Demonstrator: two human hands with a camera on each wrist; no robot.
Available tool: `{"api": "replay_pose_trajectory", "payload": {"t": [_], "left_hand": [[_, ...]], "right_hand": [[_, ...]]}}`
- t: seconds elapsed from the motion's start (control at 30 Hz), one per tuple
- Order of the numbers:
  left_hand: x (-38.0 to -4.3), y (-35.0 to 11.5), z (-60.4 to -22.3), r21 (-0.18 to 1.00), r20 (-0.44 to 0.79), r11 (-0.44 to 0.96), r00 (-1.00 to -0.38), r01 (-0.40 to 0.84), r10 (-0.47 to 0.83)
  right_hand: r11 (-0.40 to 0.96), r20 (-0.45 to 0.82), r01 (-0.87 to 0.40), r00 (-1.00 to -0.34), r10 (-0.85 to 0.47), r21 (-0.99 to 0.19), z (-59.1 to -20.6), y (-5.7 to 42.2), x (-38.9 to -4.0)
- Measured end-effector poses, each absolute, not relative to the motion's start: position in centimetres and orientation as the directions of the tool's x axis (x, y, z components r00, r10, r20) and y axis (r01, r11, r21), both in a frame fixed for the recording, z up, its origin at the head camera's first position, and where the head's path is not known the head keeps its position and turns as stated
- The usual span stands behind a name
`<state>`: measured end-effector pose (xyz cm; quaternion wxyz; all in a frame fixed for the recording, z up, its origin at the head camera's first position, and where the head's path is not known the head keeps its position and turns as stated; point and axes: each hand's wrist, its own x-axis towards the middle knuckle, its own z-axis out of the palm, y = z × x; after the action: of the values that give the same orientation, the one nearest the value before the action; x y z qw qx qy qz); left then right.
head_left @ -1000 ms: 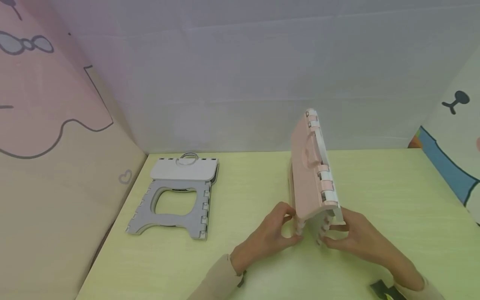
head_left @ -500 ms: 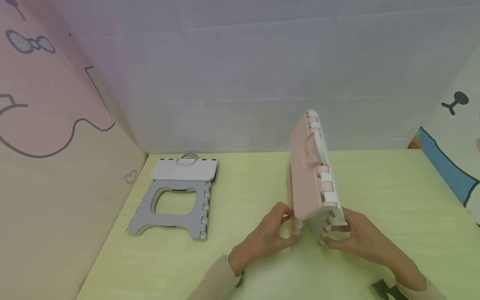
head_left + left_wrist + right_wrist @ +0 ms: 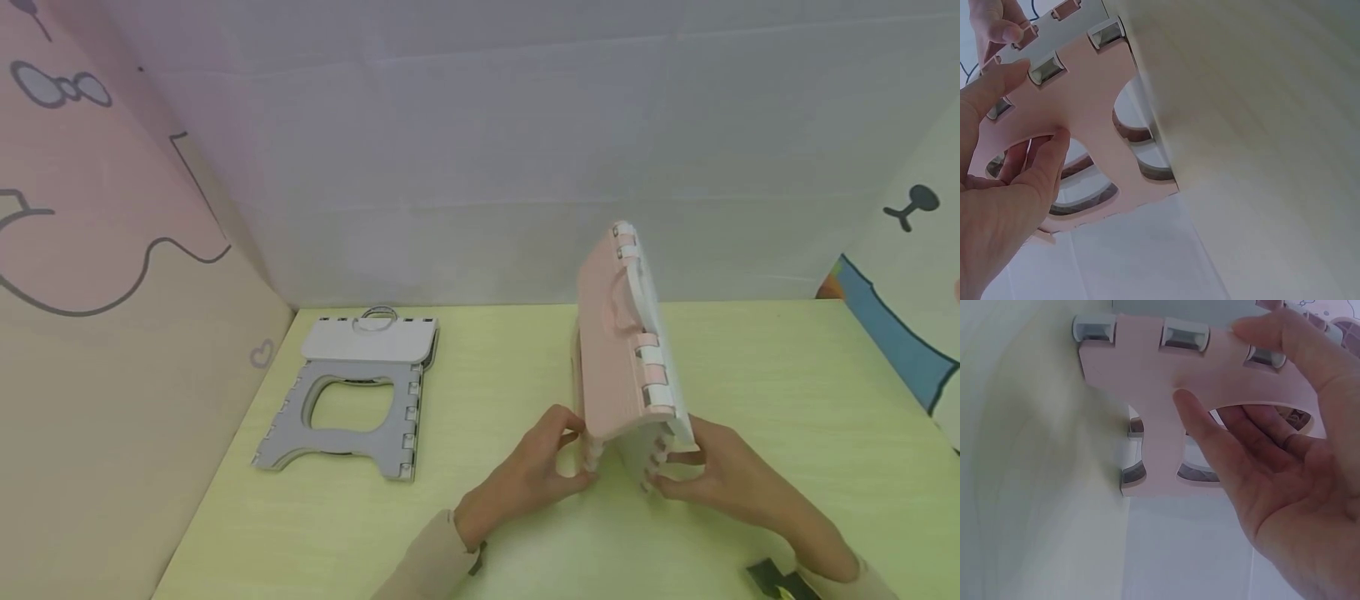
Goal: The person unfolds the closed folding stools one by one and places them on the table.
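Note:
A pink and white folding step stool (image 3: pixel 611 358) stands partly unfolded on the table, its top folded up into a ridge and its legs somewhat apart. My left hand (image 3: pixel 525 471) grips the near edge of the left leg panel (image 3: pixel 1085 94). In the left wrist view the thumb lies along the hinged edge and the other fingers reach into the cutout. On the other side, my right hand (image 3: pixel 727 475) holds the right leg panel (image 3: pixel 1163 419) the same way, some fingers inside its cutout. Part of each hand is hidden behind the stool in the head view.
A grey and white folding step stool (image 3: pixel 352 437) lies folded flat on the left of the pale green table (image 3: pixel 480 392). A white backdrop (image 3: pixel 480 167) rises behind the table, with printed panels at the left (image 3: pixel 135 333) and right (image 3: pixel 915 308).
Both hands have drawn slightly apart, spreading the pink stool's legs and the two halves of its top a little wider. The grey stool has stayed in place.

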<state>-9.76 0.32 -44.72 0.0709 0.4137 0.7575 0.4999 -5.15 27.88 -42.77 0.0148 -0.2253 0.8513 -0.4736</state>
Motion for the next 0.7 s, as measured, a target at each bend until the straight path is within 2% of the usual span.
{"api": "replay_pose_trajectory", "payload": {"t": [0.37,0.7], "left_hand": [[-9.91,0.04,-44.90,0.785,0.365,0.128,-0.620,0.606,0.694],[-10.08,-0.25,-44.69,0.802,0.317,0.165,-0.643,0.574,0.697]], "right_hand": [[0.464,0.189,-0.376,-0.897,-0.400,-0.802,-42.65,28.17,-5.18],[0.455,0.169,-0.358,-0.899,-0.405,-0.816,-42.52,28.50,-5.23]]}}
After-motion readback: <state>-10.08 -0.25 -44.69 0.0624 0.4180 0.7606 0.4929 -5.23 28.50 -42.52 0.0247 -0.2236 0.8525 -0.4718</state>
